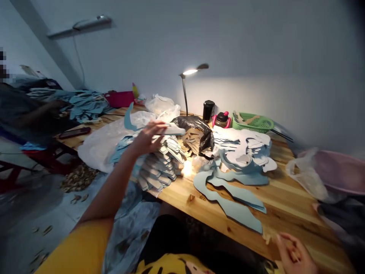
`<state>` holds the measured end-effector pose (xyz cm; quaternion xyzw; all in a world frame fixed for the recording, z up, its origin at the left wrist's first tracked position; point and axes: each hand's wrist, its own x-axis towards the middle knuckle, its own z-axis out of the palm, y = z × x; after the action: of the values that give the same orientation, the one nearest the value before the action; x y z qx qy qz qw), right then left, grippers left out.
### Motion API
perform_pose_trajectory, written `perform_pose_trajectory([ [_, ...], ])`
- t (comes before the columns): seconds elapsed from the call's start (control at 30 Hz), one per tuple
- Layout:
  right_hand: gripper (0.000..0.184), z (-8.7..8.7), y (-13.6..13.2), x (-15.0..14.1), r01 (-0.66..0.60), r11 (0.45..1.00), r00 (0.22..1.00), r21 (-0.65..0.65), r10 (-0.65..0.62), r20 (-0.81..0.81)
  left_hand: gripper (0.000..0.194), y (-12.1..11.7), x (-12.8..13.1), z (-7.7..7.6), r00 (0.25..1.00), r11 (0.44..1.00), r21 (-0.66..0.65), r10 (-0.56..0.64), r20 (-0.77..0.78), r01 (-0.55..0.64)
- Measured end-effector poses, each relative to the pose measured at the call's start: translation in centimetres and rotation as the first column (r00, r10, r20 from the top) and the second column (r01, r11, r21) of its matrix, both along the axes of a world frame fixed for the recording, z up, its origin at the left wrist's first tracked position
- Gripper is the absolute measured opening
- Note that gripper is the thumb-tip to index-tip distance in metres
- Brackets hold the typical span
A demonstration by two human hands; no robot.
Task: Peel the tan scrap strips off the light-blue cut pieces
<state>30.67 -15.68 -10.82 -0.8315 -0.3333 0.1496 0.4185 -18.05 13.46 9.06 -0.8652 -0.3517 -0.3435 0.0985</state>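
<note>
My left hand (146, 137) is raised over a tall stack of pale blue foam pieces (159, 165), pinching a pale strip (173, 130) between its fingers. Beside the stack lie tan offcuts (194, 139) partly covered by a black plastic bag (196, 129). A heap of white cut-out shapes (242, 146) rests further right, above long curved pale blue foam pieces (228, 198) on the wooden table (288, 205). My right hand (293, 253) sits at the near table edge, fingers curled, with a small tan scrap (268, 234) close by. Whether it holds anything is hidden.
A co-worker (28, 110) at the left handles blue pieces. A lit desk lamp (185, 83), black cup (208, 110), pink-capped bottle (221, 120) and green basket (252, 122) line the wall. A phone (74, 133) lies on the table; scraps (78, 179) cover the floor.
</note>
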Motion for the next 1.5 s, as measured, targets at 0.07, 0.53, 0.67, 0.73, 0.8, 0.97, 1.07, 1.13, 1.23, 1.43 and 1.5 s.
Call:
perform_pose_trajectory([
  [0.07, 0.041, 2.0, 0.5, -1.1, 0.067, 0.977, 0.975, 0.201, -0.022, -0.220, 0.033, 1.2, -1.8, -1.0, 0.996, 0.995, -0.077, 0.059, -0.069, -0.064],
  [0.53, 0.034, 8.5, 8.4, -6.5, 0.435, 0.624, 0.766, 0.649, 0.122, -0.631, 0.040, -18.5, 25.1, -13.8, 0.612, -0.087, -0.609, 0.016, 0.791, 0.789],
  [0.67, 0.035, 7.5, 6.9, -4.6, 0.421, 0.639, 0.801, 0.644, 0.072, -0.595, 0.037, -18.0, 25.9, -14.8, 0.581, -0.138, -0.565, 0.158, 0.798, 0.813],
  [0.73, 0.034, 6.8, 5.4, -2.5, 0.441, 0.617, 0.845, 0.652, -0.041, -0.533, 0.035, -17.1, 25.4, -14.7, 0.605, -0.059, -0.602, 0.129, 0.786, 0.796],
  [0.8, 0.033, 6.1, 3.4, -0.3, 0.421, 0.666, 0.890, 0.615, -0.171, -0.423, 0.033, -16.3, 24.7, -14.5, 0.620, -0.006, -0.623, 0.093, 0.779, 0.783],
  [0.97, 0.034, 4.5, -1.0, 1.7, -0.022, 0.991, 0.974, 0.132, -0.008, 0.229, 0.028, -15.5, 23.3, -14.2, 0.618, -0.036, -0.618, 0.098, 0.780, 0.785],
  [1.07, 0.037, 4.4, -1.3, 0.2, -0.176, 0.982, 0.952, 0.067, 0.153, 0.265, 0.027, -15.6, 23.2, -14.4, 0.611, -0.094, -0.604, 0.122, 0.782, 0.792],
  [1.13, 0.040, 4.7, -0.7, -0.9, -0.244, 0.961, 0.966, 0.133, 0.230, 0.115, 0.026, -15.8, 23.2, -14.6, 0.612, -0.121, -0.600, 0.137, 0.779, 0.791],
  [1.23, 0.031, 5.0, 0.4, -1.8, -0.267, 0.936, 0.957, 0.231, 0.286, -0.053, 0.026, -15.8, 23.0, -14.9, 0.621, -0.155, -0.602, 0.154, 0.769, 0.784],
  [1.43, 0.035, 4.1, 1.8, -1.7, -0.358, 0.915, 0.911, 0.186, 0.386, -0.147, 0.030, -15.2, 21.7, -15.1, 0.607, -0.167, -0.585, 0.264, 0.749, 0.794],
  [1.5, 0.028, 3.9, 2.1, -1.9, -0.380, 0.907, 0.903, 0.181, 0.406, -0.138, 0.031, -14.8, 21.3, -15.1, 0.619, -0.189, -0.591, 0.299, 0.726, 0.784],
])
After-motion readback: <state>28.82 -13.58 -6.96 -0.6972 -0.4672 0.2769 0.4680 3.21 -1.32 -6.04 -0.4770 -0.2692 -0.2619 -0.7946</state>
